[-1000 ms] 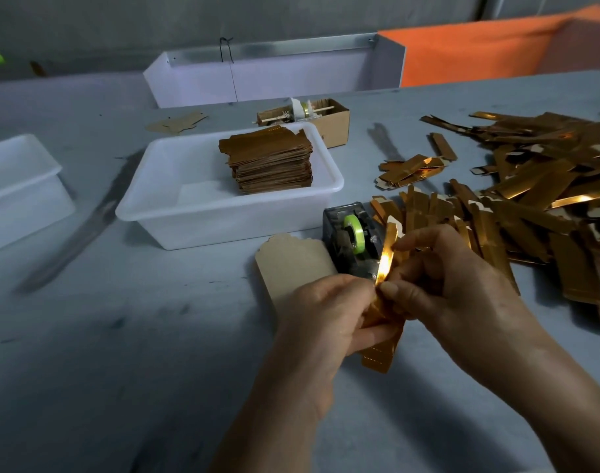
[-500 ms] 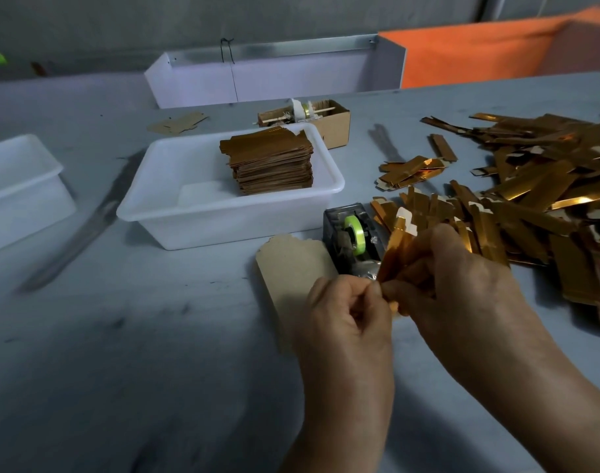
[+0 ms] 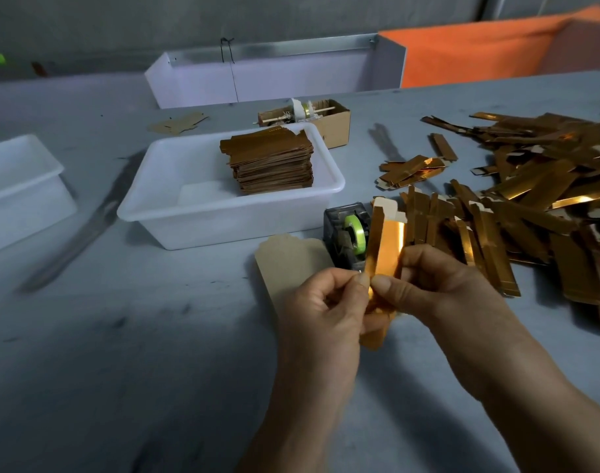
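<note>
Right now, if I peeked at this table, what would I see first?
The shiny gold strip pinched between the left hand and right hand in the middle catches the eye first. To its right sprawls a heap of gold strips, and behind the hands a white tub holds a neat stack.

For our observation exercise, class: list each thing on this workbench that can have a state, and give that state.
gold foil carton blank: tilted up, pinched by both hands
left hand: pinching the blank
right hand: pinching the blank
white plastic tub: open, holds a stack
stack of flat gold blanks: neat, inside the tub
dark tape dispenser: green roll loaded
loose pile of gold blanks: scattered, unstacked
small brown cardboard box: open-topped
</note>
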`<move>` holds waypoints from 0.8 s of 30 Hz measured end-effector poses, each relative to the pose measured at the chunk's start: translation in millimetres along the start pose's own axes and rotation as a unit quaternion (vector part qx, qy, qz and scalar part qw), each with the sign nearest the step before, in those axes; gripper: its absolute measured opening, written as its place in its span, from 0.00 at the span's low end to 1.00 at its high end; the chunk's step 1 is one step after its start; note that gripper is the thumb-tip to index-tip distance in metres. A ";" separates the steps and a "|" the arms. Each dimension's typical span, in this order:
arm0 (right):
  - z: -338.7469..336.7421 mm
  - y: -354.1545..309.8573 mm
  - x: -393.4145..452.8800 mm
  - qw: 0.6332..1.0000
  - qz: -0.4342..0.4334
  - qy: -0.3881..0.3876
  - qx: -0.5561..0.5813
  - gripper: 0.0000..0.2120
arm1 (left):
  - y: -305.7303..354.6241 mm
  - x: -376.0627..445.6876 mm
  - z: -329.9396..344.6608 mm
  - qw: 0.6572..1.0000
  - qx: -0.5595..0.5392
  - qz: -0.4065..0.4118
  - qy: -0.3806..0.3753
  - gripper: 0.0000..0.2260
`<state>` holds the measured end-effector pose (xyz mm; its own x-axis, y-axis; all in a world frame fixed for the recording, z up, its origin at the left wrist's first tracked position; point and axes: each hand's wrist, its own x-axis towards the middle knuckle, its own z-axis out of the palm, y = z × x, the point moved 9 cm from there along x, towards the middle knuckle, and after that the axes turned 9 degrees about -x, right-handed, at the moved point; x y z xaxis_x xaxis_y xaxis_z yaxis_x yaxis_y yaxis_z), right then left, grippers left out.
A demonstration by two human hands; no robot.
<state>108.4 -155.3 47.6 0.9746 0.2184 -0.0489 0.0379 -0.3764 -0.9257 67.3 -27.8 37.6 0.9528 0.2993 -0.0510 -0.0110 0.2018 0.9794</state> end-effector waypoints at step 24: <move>-79.5 -7.0 44.6 0.895 -0.057 0.255 -0.361 0.20 | -26.7 47.0 -108.4 0.970 0.155 -0.108 0.153 0.09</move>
<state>169.2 -214.5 81.7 0.9220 -0.0778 0.3793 0.0972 -0.9017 -0.4213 79.5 82.0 -12.1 0.7871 0.5542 -0.2709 0.3163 0.0145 0.9486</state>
